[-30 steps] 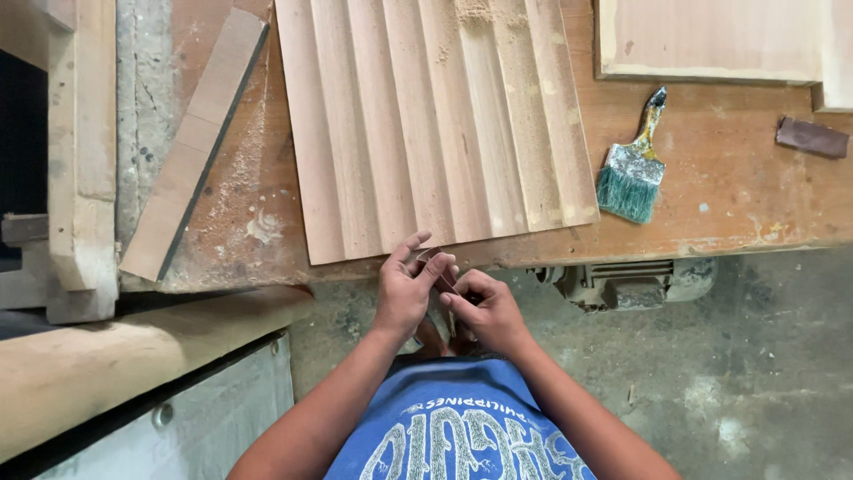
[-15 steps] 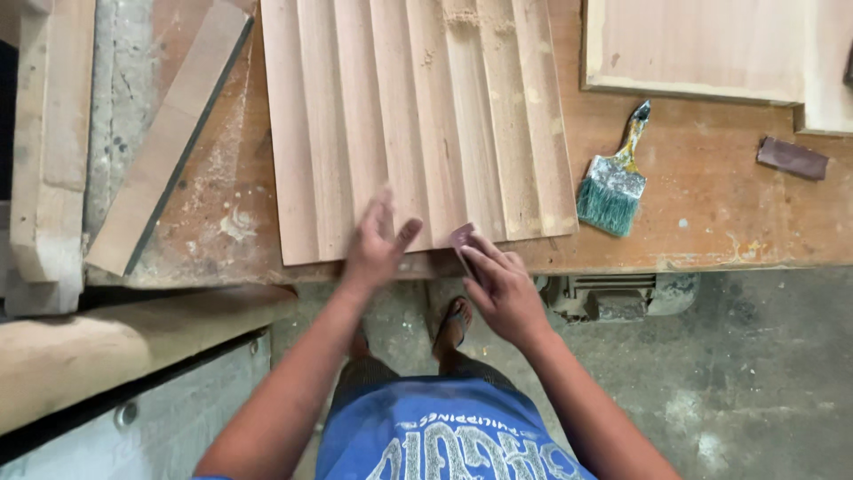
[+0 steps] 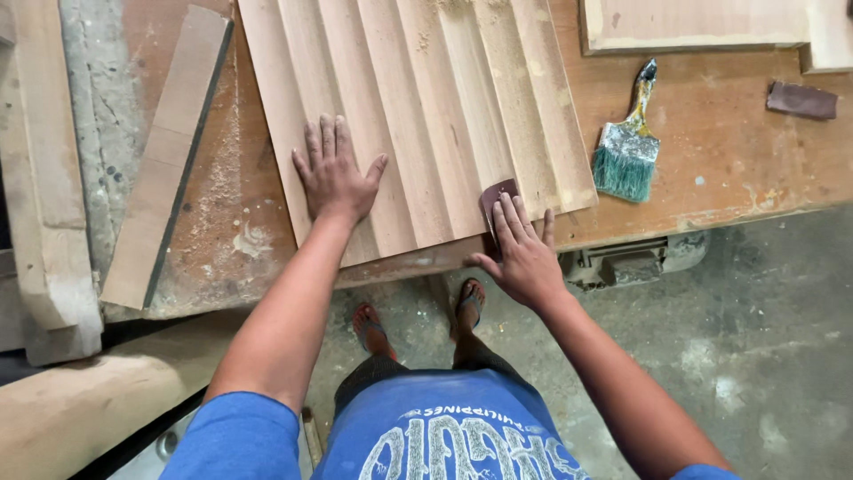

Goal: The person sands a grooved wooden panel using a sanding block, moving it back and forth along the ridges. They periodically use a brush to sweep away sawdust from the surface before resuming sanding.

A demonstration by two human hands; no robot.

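Note:
A pale fluted wooden panel [image 3: 418, 107] lies on the workbench [image 3: 729, 169], its near edge at the bench's front. My left hand [image 3: 336, 173] rests flat on the panel's left side, fingers spread, holding nothing. My right hand [image 3: 522, 252] presses a small brown piece of sandpaper [image 3: 498, 197] under its fingertips against the panel's near right part, close to the edge.
A paintbrush with green bristles [image 3: 627, 149] lies right of the panel. A second dark sandpaper piece [image 3: 801, 100] sits at the far right. A wooden strip [image 3: 169, 151] lies at the left, another board [image 3: 693, 22] at the back. A motor [image 3: 631, 260] hangs under the bench edge.
Both hands rose from in front of my body onto the panel. The left went flat on its left side; the right carried the sandpaper onto the panel's near right part.

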